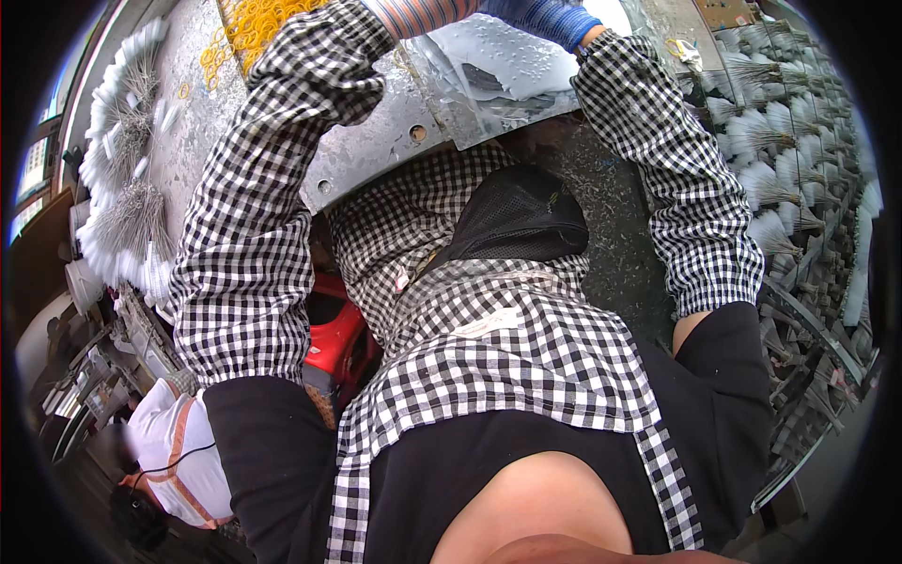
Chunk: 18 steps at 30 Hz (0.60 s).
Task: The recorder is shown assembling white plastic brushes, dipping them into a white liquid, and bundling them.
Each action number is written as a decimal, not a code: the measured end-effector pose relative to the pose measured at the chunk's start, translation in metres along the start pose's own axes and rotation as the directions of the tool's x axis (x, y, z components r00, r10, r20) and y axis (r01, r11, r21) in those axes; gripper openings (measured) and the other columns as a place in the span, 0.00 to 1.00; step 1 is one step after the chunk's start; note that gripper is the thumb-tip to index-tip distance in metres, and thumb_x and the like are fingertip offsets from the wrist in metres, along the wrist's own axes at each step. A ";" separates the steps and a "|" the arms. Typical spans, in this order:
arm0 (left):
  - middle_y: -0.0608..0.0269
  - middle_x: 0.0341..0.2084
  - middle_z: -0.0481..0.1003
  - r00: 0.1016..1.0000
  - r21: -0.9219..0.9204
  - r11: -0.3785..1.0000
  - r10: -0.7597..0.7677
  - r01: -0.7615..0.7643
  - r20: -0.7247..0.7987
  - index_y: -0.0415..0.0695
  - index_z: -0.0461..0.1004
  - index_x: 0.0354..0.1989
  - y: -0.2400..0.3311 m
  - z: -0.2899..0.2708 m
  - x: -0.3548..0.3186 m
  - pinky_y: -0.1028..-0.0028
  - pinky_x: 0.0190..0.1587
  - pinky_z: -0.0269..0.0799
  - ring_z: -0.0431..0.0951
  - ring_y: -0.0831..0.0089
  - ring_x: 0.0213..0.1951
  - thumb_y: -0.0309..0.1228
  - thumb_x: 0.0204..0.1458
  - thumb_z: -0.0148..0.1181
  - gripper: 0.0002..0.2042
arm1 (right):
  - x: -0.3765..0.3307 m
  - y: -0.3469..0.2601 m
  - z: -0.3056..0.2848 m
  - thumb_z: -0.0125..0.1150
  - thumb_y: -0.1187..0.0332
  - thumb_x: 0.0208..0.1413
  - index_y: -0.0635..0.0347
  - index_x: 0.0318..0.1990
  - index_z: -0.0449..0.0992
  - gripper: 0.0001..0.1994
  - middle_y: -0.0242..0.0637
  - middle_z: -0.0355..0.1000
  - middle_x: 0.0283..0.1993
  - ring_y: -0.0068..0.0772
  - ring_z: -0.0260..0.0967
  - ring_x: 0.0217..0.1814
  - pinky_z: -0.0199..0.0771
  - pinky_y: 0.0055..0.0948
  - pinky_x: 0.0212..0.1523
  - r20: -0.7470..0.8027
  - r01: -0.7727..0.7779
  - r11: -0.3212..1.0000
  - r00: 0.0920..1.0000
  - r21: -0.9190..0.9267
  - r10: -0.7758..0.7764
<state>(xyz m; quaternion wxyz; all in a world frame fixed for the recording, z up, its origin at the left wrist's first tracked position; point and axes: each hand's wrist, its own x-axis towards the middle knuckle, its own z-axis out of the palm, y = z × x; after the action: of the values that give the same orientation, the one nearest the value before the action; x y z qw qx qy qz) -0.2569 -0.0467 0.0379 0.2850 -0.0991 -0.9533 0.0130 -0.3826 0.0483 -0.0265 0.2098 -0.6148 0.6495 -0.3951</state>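
Both forearms, in black-and-white checked sleeves, reached up to the far part of the bench (376,150), where a clear plastic sheet (507,85) lay across its middle. The left hand (423,11) and the right hand (545,17), each in a striped glove cuff, ran off the picture's top edge just above that sheet, so I could not tell whether their fingers were open or closed. Yellow rubber bands (249,28) lay heaped at the bench's far left, and white-tufted brush bundles (780,160) lined its right edge.
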 end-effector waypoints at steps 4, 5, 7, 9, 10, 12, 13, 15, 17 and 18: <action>0.66 0.37 0.77 0.998 0.041 0.998 0.044 -0.046 0.040 0.54 0.77 0.41 0.004 0.001 -0.007 0.64 0.43 0.75 0.79 0.63 0.43 0.31 0.50 0.61 0.10 | -0.004 0.060 0.015 0.70 0.59 0.56 0.53 0.49 0.79 0.16 0.43 0.76 0.50 0.39 0.74 0.51 0.77 0.39 0.49 -0.024 0.019 1.000 1.000 0.010 -0.019; 0.66 0.37 0.77 0.998 0.038 0.998 0.041 -0.043 0.040 0.54 0.77 0.41 0.005 0.002 -0.009 0.64 0.43 0.75 0.79 0.63 0.43 0.31 0.50 0.61 0.10 | -0.005 0.062 0.017 0.70 0.59 0.56 0.53 0.49 0.79 0.16 0.43 0.76 0.51 0.39 0.74 0.51 0.77 0.39 0.49 -0.031 0.024 1.000 0.999 0.013 -0.023; 0.66 0.37 0.77 0.999 0.044 0.998 0.036 -0.037 0.018 0.54 0.78 0.41 0.006 0.003 -0.009 0.64 0.42 0.74 0.79 0.64 0.43 0.32 0.49 0.61 0.10 | -0.006 0.064 0.018 0.70 0.60 0.56 0.53 0.49 0.79 0.15 0.43 0.75 0.51 0.40 0.74 0.52 0.77 0.40 0.49 -0.053 0.038 0.999 0.998 0.017 -0.037; 0.66 0.37 0.77 0.999 0.029 0.999 0.031 -0.032 0.033 0.54 0.78 0.41 0.004 0.004 -0.008 0.64 0.43 0.74 0.79 0.64 0.43 0.32 0.49 0.61 0.10 | -0.006 0.063 0.019 0.70 0.61 0.56 0.53 0.48 0.79 0.15 0.43 0.75 0.51 0.40 0.73 0.52 0.77 0.40 0.49 -0.076 0.053 0.998 0.996 0.020 -0.052; 0.65 0.37 0.77 0.999 0.015 1.000 0.025 -0.026 0.047 0.54 0.78 0.41 0.004 0.004 -0.008 0.63 0.43 0.74 0.79 0.63 0.43 0.32 0.49 0.61 0.10 | -0.005 0.061 0.018 0.70 0.61 0.56 0.53 0.48 0.78 0.15 0.43 0.75 0.51 0.40 0.73 0.52 0.77 0.40 0.49 -0.088 0.062 0.998 0.994 0.021 -0.060; 0.65 0.38 0.77 0.999 0.004 0.999 0.041 -0.041 0.004 0.54 0.78 0.41 0.006 0.007 -0.007 0.63 0.44 0.74 0.79 0.62 0.43 0.31 0.49 0.61 0.10 | -0.005 0.058 0.020 0.70 0.62 0.56 0.53 0.48 0.78 0.14 0.44 0.75 0.51 0.40 0.73 0.51 0.77 0.41 0.49 -0.078 0.038 0.996 0.996 -0.084 -0.045; 0.64 0.38 0.77 0.998 -0.006 0.998 0.054 -0.055 -0.036 0.54 0.78 0.41 0.006 0.007 -0.008 0.62 0.44 0.74 0.79 0.61 0.44 0.31 0.49 0.60 0.10 | -0.004 0.054 0.021 0.69 0.63 0.56 0.53 0.48 0.79 0.14 0.44 0.75 0.50 0.40 0.73 0.50 0.76 0.42 0.49 -0.067 0.017 0.982 0.997 -0.187 -0.030; 0.64 0.38 0.77 1.000 0.005 1.000 0.018 -0.018 0.024 0.53 0.78 0.41 0.005 0.005 -0.009 0.62 0.45 0.74 0.79 0.60 0.44 0.30 0.49 0.61 0.10 | -0.003 0.052 0.020 0.68 0.64 0.56 0.53 0.48 0.78 0.13 0.44 0.75 0.49 0.41 0.73 0.50 0.77 0.42 0.49 -0.045 -0.056 0.992 0.998 -0.113 0.051; 0.63 0.39 0.77 0.997 0.019 1.000 -0.017 0.015 0.082 0.53 0.77 0.41 0.004 0.005 -0.009 0.62 0.46 0.74 0.79 0.59 0.44 0.30 0.48 0.61 0.11 | -0.004 0.054 0.016 0.68 0.66 0.55 0.53 0.48 0.79 0.13 0.45 0.75 0.48 0.41 0.73 0.50 0.76 0.40 0.49 -0.026 -0.027 0.998 0.999 -0.065 0.025; 0.63 0.38 0.77 0.999 -0.007 1.000 0.009 -0.009 0.035 0.52 0.77 0.40 0.004 0.005 -0.006 0.62 0.46 0.74 0.78 0.59 0.43 0.29 0.47 0.61 0.11 | -0.004 0.061 0.019 0.68 0.66 0.55 0.53 0.48 0.79 0.13 0.45 0.75 0.48 0.41 0.73 0.50 0.76 0.40 0.49 -0.031 -0.023 0.997 0.999 -0.069 0.021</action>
<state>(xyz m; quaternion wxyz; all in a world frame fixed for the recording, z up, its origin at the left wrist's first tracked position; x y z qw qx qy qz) -0.2537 -0.0440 0.0304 0.2680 -0.1042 -0.9577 0.0128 -0.4060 0.0435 -0.0854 0.1830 -0.6083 0.6728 -0.3794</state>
